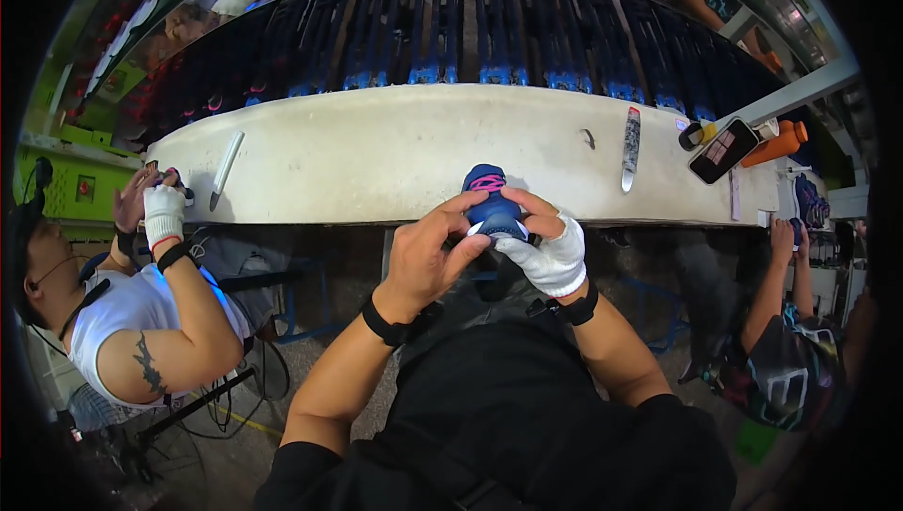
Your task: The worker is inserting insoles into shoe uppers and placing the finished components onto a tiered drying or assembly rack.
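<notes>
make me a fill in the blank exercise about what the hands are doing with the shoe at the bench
1. Both hands hold a small ____ shoe with pink trim.
2. The right hand wears a ____ glove; the left hand is bare.
3. A phone lies on the white workbench beside an ____ bottle.

Missing words: blue; white; orange

Long pale workbench curves across the middle, with a conveyor of dark blue pieces running behind its far edge. Green shelving at left, grey concrete floor below.
</notes>
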